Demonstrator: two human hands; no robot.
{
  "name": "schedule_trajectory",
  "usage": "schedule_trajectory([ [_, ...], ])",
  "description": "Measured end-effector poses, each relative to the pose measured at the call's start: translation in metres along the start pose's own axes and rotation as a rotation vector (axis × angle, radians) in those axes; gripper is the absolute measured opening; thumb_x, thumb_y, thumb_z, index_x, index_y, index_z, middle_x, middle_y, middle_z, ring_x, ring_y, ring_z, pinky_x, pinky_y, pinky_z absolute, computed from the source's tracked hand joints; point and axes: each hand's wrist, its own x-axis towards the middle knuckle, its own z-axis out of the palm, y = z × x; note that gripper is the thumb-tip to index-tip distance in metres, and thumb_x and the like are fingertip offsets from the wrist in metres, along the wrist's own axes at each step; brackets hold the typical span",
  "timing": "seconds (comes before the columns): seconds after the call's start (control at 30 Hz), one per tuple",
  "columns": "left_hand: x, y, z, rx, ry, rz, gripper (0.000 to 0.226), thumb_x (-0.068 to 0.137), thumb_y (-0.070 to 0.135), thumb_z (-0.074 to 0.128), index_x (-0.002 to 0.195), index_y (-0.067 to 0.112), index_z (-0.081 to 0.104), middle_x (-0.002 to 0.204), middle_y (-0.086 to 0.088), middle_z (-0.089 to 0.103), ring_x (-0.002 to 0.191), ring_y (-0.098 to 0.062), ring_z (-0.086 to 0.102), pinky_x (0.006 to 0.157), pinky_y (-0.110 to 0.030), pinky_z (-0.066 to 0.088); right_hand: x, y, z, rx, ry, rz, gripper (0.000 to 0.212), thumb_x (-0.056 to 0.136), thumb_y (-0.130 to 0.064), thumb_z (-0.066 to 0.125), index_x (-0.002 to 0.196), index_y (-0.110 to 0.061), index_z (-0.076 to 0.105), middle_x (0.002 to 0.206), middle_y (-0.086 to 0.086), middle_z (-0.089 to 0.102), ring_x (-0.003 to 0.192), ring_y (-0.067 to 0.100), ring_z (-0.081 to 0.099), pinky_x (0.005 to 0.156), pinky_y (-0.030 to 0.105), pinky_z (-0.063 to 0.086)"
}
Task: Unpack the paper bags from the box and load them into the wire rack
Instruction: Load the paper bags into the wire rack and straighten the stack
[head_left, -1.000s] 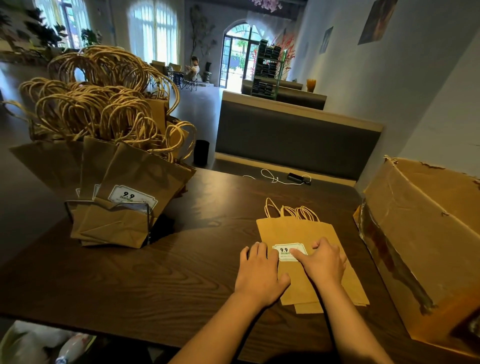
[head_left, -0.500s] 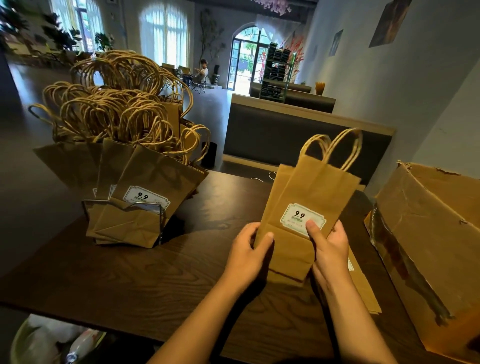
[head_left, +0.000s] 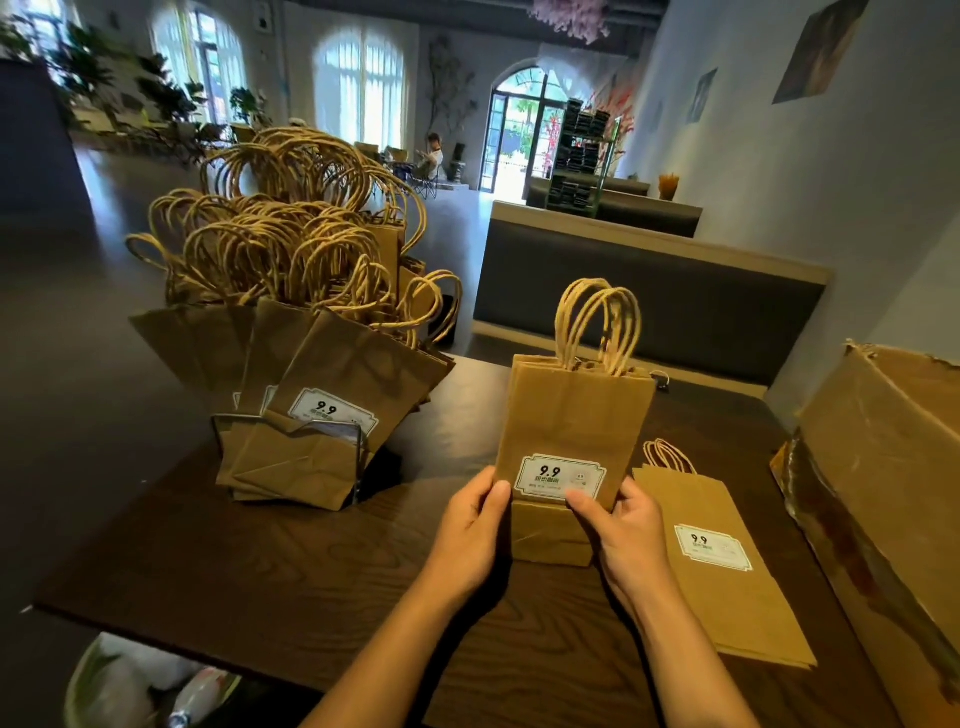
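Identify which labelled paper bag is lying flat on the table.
The paper bag right of both hands lies flat. The held bag is upright, gripped by the left hand and right hand; the others stand in the wire rack.

Two bare forearms come into the frame from the bottom centre, each ending in a bare hand: the left hand (head_left: 474, 525) at lower centre and the right hand (head_left: 623, 530) just to its right. No sleeve, cuff or glove shows on either arm up to the bottom edge of the frame. No watch, bracelet or ring can be seen on the wrists or fingers. The nails that show are short and unpainted.
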Motion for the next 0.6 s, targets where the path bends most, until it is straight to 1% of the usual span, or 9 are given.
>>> schedule_trajectory([
  [0.03,0.001,0.001,0.0,-0.015,0.006,0.008,0.028,0.108,0.016,0.045,0.124,0.014,0.067,0.118,0.002,0.074,0.113,-0.015,0.069,0.093,-0.028,0.055,0.002,0.001,0.0,0.011,0.014,-0.007,0.072,0.054,-0.044,0.095,0.111,-0.011,0.068,0.109,0.009,0.077,0.104,0.028,0.073,0.093,0.05,0.057],
  [0.1,0.007,0.005,-0.001,-0.042,0.049,0.018,0.023,0.105,0.012,0.049,0.114,0.01,0.071,0.107,0.002,0.077,0.102,-0.014,0.072,0.084,-0.023,0.056,0.007,0.0,-0.001,0.02,0.04,0.007,0.082,0.048,-0.045,0.098,0.113,-0.008,0.066,0.108,0.011,0.077,0.102,0.029,0.074,0.09,0.049,0.058],
  [0.13,0.01,0.005,-0.001,-0.041,0.077,0.019,0.02,0.104,0.01,0.052,0.107,0.009,0.072,0.1,0.003,0.078,0.096,-0.012,0.073,0.079,-0.02,0.055,0.009,0.0,-0.002,0.007,0.033,0.028,0.079,0.051,-0.041,0.099,0.115,-0.008,0.066,0.108,0.011,0.077,0.101,0.03,0.074,0.09,0.05,0.058],
  [0.2,0.015,0.002,-0.004,-0.015,0.093,-0.008,0.017,0.102,0.011,0.057,0.099,0.01,0.074,0.092,0.002,0.078,0.088,-0.012,0.073,0.075,-0.018,0.054,0.012,0.002,-0.003,-0.021,-0.025,0.085,0.058,0.063,-0.022,0.094,0.115,-0.011,0.07,0.106,0.009,0.077,0.099,0.029,0.074,0.088,0.047,0.059],
  [0.27,0.015,-0.002,-0.007,0.013,0.058,-0.054,0.017,0.102,0.016,0.058,0.102,0.012,0.075,0.096,0.002,0.078,0.092,-0.012,0.073,0.077,-0.019,0.054,0.012,0.007,-0.003,-0.081,-0.024,0.127,0.041,0.072,-0.008,0.088,0.109,-0.016,0.073,0.103,0.004,0.078,0.095,0.023,0.075,0.086,0.043,0.06],
  [0.33,0.014,-0.008,-0.011,0.032,0.032,-0.093,0.021,0.104,0.02,0.054,0.107,0.014,0.074,0.101,0.005,0.077,0.096,-0.008,0.072,0.078,-0.016,0.052,0.013,0.013,-0.005,-0.128,0.032,0.172,0.04,0.071,-0.01,0.089,0.106,-0.019,0.072,0.101,0.001,0.078,0.092,0.018,0.075,0.083,0.04,0.06],
  [0.4,0.012,-0.009,-0.016,0.056,0.026,-0.093,0.021,0.104,0.019,0.053,0.105,0.015,0.074,0.1,0.005,0.077,0.096,-0.008,0.071,0.079,-0.015,0.051,0.014,0.016,-0.007,-0.128,0.064,0.17,0.041,0.074,-0.011,0.088,0.11,-0.017,0.07,0.101,0.002,0.078,0.092,0.017,0.075,0.084,0.04,0.06],
  [0.5,0.015,-0.008,-0.022,0.065,0.078,-0.088,0.015,0.101,0.013,0.06,0.101,0.012,0.075,0.096,0.002,0.078,0.093,-0.011,0.073,0.079,-0.019,0.053,0.013,0.015,-0.006,-0.225,0.014,0.104,0.043,0.078,-0.02,0.086,0.117,-0.024,0.067,0.113,-0.005,0.075,0.108,0.013,0.07,0.095,0.04,0.057],
  [0.6,0.015,-0.003,-0.027,0.079,0.134,-0.061,0.01,0.096,0.01,0.066,0.098,0.009,0.076,0.094,-0.001,0.078,0.092,-0.014,0.073,0.081,-0.025,0.057,0.009,0.008,-0.001,-0.275,-0.04,0.091,0.038,0.077,-0.024,0.087,0.11,-0.028,0.068,0.109,-0.01,0.076,0.103,0.007,0.07,0.09,0.035,0.058],
])
